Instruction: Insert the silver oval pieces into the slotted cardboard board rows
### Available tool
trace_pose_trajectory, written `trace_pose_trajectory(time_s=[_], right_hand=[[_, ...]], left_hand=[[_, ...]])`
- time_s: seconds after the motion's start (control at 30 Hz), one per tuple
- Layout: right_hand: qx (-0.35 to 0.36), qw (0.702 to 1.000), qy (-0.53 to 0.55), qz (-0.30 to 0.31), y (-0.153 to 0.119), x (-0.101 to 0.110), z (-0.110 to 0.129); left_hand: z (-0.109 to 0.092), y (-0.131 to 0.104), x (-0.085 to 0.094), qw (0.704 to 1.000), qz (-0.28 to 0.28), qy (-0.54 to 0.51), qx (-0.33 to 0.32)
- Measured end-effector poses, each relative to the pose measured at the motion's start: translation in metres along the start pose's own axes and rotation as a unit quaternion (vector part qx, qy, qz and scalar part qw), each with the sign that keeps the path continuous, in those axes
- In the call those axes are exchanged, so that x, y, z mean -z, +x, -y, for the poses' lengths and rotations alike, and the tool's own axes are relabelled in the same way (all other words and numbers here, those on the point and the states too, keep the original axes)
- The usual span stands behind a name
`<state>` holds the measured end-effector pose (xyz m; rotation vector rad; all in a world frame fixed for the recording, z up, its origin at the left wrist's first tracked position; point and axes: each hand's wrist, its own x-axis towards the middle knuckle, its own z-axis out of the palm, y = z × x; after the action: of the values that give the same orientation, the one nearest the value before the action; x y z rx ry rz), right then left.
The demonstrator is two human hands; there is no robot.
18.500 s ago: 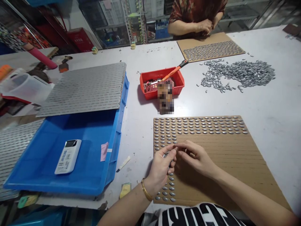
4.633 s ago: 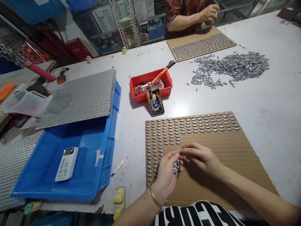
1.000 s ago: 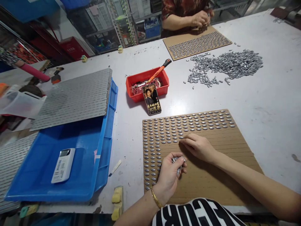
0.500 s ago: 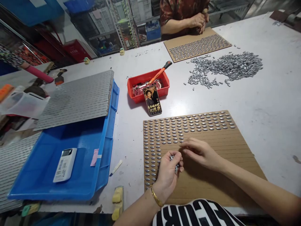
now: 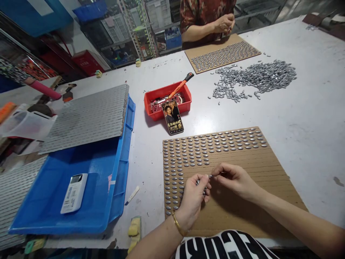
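My left hand (image 5: 196, 192) is curled around several small silver oval pieces, some showing between its fingers. Close beside it, my right hand (image 5: 234, 180) pinches one silver piece (image 5: 210, 176) at its fingertips, level with the left thumb. Both hands are over a brown cardboard sheet (image 5: 250, 201). Rows of silver ovals (image 5: 199, 144) lie along the sheet's top and down its left side; its middle and lower right are bare brown. A heap of loose silver pieces (image 5: 272, 75) lies on the table beyond the sheet.
A phone (image 5: 173, 118) leans on a red bin (image 5: 149, 114) holding an orange-handled tool. At left, a blue tray (image 5: 94, 201) holds a white device and bears a stack of filled sheets (image 5: 91, 117). Across the white table (image 5: 309, 118), a person stands by another cardboard sheet (image 5: 196, 54).
My right hand's fingertips have closed on a silver piece beside the left hand. The whole view has shifted slightly. The person across has raised their hands a little.
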<state>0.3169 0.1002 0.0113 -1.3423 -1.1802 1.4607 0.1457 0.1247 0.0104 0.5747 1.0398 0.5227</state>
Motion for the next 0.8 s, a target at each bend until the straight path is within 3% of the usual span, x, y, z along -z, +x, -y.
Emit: trace_pose_trajectory(time_s=[0.13, 0.33, 0.43, 0.53, 0.6, 0.7, 0.8], right_hand=[[0.078, 0.988, -0.137, 0.003, -0.003, 0.002, 0.007], [0.093, 0.98, -0.176, 0.024, -0.005, 0.007, 0.008], [0.136, 0.964, -0.228, -0.008, 0.001, 0.018, 0.002], [0.21, 0.915, -0.334, -0.09, 0.015, 0.034, -0.012], [0.247, 0.875, -0.401, -0.113, 0.025, 0.042, -0.023], [0.27, 0.832, -0.475, -0.098, 0.037, 0.047, -0.034], [0.258, 0.808, -0.524, -0.074, 0.043, 0.046, -0.038]], left_hand=[[-0.005, -0.001, -0.002, 1.0, 0.007, -0.013, 0.019], [-0.01, -0.001, -0.006, 1.0, 0.004, -0.011, 0.023], [-0.01, 0.0, -0.006, 0.999, -0.009, -0.037, 0.03], [-0.011, -0.001, -0.005, 0.996, -0.042, -0.074, 0.036], [-0.011, -0.003, -0.005, 0.994, -0.05, -0.085, 0.039], [-0.01, -0.007, -0.006, 0.994, -0.04, -0.088, 0.048], [-0.008, -0.008, -0.006, 0.995, -0.021, -0.082, 0.054]])
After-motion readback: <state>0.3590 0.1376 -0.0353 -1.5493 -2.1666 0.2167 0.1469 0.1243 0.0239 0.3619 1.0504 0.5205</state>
